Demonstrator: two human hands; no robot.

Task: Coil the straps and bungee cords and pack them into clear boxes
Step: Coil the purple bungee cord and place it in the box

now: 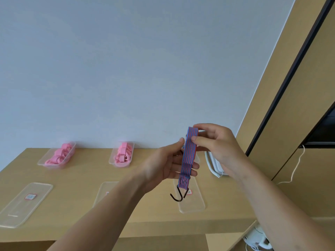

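Above wooden table [81, 178], left hand [167, 164] and right hand [216, 147] grip folded bungee cord [189, 154].

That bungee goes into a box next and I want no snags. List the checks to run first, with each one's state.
The bungee cord is folded flat: ok.
The left hand holds its middle: ok.
The right hand pinches the top fold: ok.
The hook is tucked in: not ok, it dangles below.
A free box is at hand: cannot tell; both boxes in view hold pink straps.
A lid lies off on the table: ok.
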